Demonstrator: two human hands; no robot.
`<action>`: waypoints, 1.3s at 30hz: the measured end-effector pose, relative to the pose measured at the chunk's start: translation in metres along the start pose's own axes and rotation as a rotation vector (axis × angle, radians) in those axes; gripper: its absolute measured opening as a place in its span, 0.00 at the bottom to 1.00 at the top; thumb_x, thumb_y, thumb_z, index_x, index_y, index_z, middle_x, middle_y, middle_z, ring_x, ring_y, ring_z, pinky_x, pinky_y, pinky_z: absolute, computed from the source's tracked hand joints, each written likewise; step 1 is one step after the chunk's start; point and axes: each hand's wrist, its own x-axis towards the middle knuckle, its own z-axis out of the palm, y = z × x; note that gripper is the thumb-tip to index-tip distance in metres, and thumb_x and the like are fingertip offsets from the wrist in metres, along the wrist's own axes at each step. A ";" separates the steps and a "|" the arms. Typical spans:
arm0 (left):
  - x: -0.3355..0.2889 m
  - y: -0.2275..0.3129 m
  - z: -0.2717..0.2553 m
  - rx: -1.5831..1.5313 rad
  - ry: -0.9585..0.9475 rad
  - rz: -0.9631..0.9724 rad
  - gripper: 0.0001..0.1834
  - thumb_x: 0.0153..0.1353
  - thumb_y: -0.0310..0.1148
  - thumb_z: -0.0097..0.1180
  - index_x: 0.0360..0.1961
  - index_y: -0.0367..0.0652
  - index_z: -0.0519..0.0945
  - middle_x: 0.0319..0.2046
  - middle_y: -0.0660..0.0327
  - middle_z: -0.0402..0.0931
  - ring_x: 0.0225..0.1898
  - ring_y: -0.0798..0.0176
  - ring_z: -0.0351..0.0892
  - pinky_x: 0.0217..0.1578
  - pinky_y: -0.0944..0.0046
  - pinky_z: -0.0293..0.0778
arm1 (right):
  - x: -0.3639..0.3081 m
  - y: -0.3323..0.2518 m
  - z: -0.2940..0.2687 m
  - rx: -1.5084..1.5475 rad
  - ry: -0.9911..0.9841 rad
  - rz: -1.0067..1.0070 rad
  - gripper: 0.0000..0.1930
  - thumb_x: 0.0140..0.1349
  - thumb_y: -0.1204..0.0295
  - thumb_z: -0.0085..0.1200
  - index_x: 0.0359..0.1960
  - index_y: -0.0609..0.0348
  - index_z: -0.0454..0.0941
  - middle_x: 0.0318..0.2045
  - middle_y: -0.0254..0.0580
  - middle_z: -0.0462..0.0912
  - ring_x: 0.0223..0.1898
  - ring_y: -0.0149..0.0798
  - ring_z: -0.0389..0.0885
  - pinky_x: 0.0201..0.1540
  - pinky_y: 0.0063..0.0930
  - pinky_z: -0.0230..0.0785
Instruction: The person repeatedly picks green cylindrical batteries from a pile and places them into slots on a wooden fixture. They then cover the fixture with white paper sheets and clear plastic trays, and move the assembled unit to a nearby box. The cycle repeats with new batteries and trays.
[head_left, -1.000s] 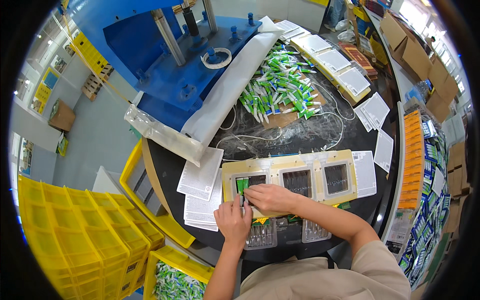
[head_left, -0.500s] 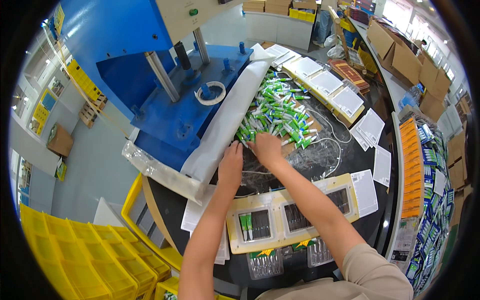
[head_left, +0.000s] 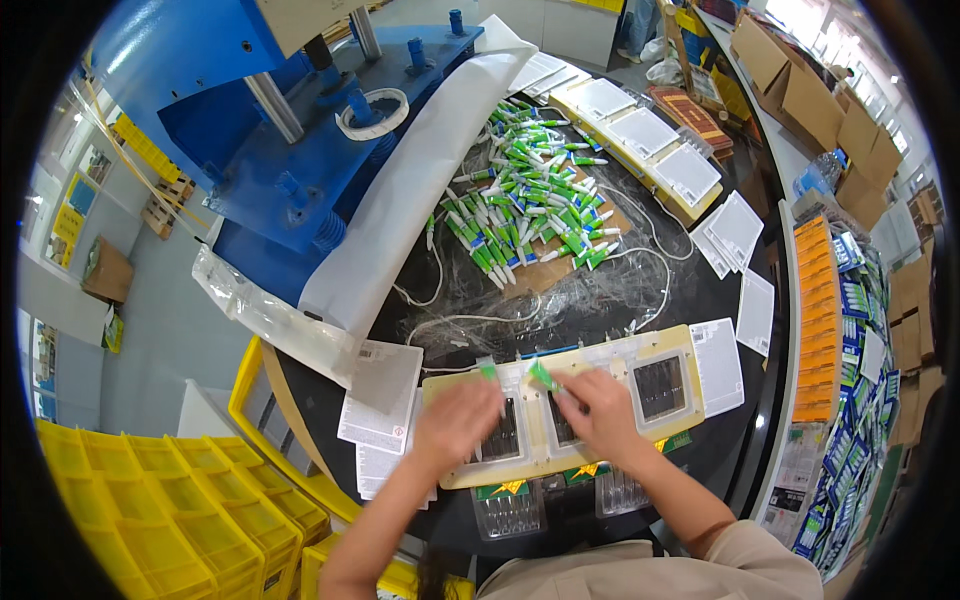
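"In the head view, how do the hands stand?"
"The right hand [head_left: 603, 412] pinches a green tube [head_left: 543, 376] between thumb and fingers. The left hand [head_left: 458, 420] is blurred, yet its fingers look closed around another tube [head_left: 488, 370]."
"Where are those two?"
"Both over the upper part of the yellow frame [head_left: 540, 465], near its left end."
"And the surface?"
"A black table [head_left: 712, 450], with a tube pile [head_left: 535, 200] beyond the frame and white cards [head_left: 717, 365] at either end."
"The room?"
"Blue press [head_left: 255, 190] upper left, yellow crates [head_left: 150, 510] lower left, grey floor [head_left: 170, 320] between."
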 end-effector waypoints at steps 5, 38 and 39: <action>-0.043 0.059 -0.010 0.177 -0.146 0.032 0.13 0.60 0.27 0.62 0.47 0.42 0.86 0.51 0.57 0.85 0.52 0.59 0.86 0.56 0.57 0.80 | -0.040 -0.014 0.016 -0.083 0.027 -0.250 0.15 0.56 0.76 0.65 0.47 0.62 0.84 0.28 0.38 0.78 0.31 0.41 0.78 0.33 0.33 0.73; 0.042 -0.065 0.033 -0.049 0.013 -0.573 0.14 0.64 0.25 0.56 0.52 0.35 0.79 0.53 0.50 0.80 0.53 0.46 0.81 0.54 0.53 0.77 | 0.200 0.047 0.135 -0.494 0.034 -0.068 0.11 0.63 0.62 0.63 0.33 0.57 0.83 0.37 0.43 0.82 0.42 0.50 0.84 0.42 0.42 0.77; 0.052 -0.079 0.038 -0.032 0.006 -0.567 0.15 0.63 0.24 0.56 0.51 0.35 0.80 0.53 0.51 0.80 0.54 0.47 0.80 0.55 0.53 0.77 | 0.195 0.045 0.137 -0.560 -0.053 -0.064 0.10 0.63 0.62 0.63 0.34 0.56 0.82 0.38 0.42 0.82 0.43 0.50 0.84 0.43 0.42 0.78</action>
